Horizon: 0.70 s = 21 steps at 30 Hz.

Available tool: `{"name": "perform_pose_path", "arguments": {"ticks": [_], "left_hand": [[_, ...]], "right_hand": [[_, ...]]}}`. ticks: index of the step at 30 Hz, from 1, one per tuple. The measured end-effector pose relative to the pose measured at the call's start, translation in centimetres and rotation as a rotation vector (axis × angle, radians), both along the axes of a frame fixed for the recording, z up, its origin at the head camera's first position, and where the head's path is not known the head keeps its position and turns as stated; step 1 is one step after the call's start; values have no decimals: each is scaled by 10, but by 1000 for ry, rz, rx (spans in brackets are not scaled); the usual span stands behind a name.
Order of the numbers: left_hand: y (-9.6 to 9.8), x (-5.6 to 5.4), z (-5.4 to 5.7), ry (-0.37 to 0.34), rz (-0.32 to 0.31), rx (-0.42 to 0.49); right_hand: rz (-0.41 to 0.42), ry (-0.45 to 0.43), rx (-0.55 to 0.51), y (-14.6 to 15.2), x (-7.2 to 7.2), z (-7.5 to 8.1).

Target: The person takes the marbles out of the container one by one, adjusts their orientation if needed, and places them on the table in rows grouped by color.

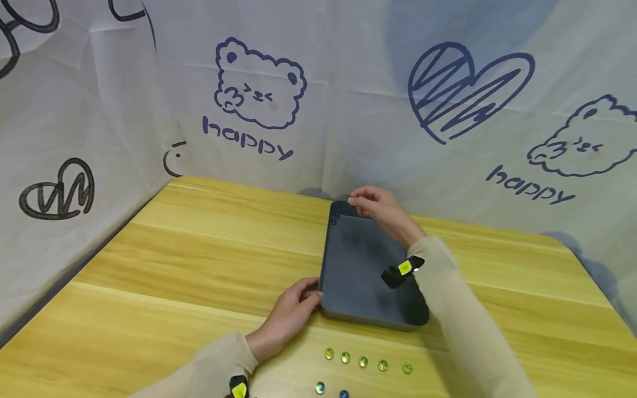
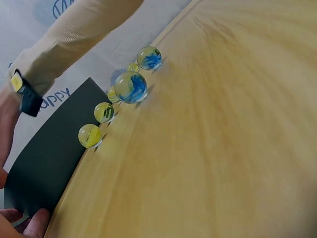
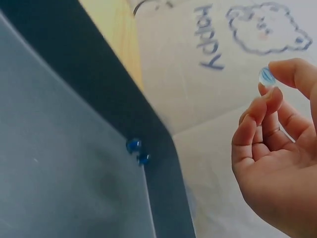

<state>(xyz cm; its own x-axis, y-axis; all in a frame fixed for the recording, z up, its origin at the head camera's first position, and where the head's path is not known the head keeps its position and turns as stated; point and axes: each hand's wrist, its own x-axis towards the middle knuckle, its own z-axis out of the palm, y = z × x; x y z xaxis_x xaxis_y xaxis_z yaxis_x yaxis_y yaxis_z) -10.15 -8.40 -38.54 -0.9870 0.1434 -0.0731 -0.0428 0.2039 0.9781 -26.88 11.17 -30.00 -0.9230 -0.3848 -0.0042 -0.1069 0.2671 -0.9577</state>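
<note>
A dark grey rectangular tray [image 1: 365, 265] lies on the wooden table. My left hand [image 1: 288, 315] holds the tray's left wall near its front corner; the thumb [image 2: 38, 224] shows against that wall in the left wrist view. Above the tray's far end, my right hand [image 1: 380, 209] pinches a clear marble with blue streaks [image 3: 267, 76] between thumb and forefinger. Two blue marbles, one [image 3: 133, 145] and another [image 3: 143, 158], sit close together inside the tray's far left corner.
Several yellow marbles [image 1: 363, 361] lie in a row in front of the tray. Nearer to me are two blue-streaked marbles, one [image 1: 320, 387] left of the other [image 1: 344, 394]. A white printed cloth [image 1: 348, 121] hangs behind the table [image 1: 224, 243].
</note>
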Motion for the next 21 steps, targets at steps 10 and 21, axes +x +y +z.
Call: {"name": "perform_pose_path", "arguments": {"ticks": [10,21], "left_hand": [[-1,-3,-4,0,2,-7],[0,-1,-3,-3,2,0]], "right_hand": [[-2,75,-56,5,41,6],[9,78,-104,12,82,7]]}}
